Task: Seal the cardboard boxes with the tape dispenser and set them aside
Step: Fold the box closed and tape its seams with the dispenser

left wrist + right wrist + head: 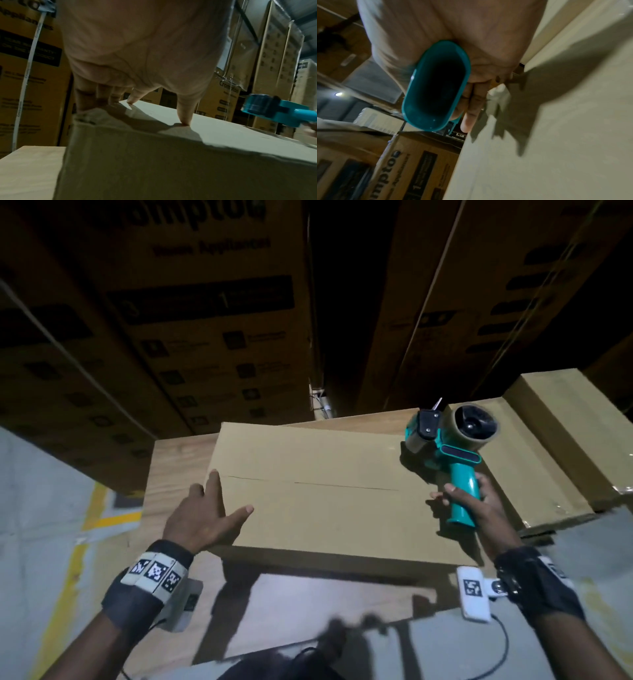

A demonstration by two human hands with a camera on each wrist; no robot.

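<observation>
Our right hand [479, 501] has its grip wrapped round the teal handle of the tape dispenser [445, 440], whose head hangs over the right end of the cardboard box [325, 491]; whether it touches the cardboard we cannot tell. Our left hand [202, 515] lies spread, fingers straight, on the box's left end, thumb tip pressed to the top beside the centre seam. The box sits flaps down on the wooden tabletop [174, 460]. A second flat box [534, 453] lies just to its right; printed cartons [191, 330] are stacked behind
</observation>
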